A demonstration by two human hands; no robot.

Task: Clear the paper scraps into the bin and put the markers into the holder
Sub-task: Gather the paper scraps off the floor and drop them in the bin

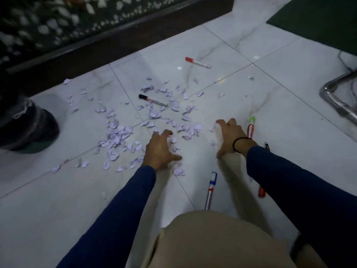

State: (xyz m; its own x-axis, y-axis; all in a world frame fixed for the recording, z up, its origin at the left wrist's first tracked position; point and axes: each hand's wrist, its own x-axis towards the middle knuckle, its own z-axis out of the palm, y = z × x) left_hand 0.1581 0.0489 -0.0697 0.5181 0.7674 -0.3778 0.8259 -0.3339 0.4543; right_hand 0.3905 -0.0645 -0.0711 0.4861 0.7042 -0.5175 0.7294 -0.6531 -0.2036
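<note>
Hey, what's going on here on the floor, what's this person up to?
A person crouches over a tiled floor strewn with torn paper scraps. The left hand and the right hand are spread on the tiles with fingers bent, at the near edge of the scraps, gripping nothing. Several markers lie loose: a black-capped marker, a red-capped marker, and a blue-capped marker near the knee. No bin or holder shows.

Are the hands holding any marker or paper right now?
No. The left hand and right hand rest spread on the floor among the paper scraps; neither grips anything.
</note>
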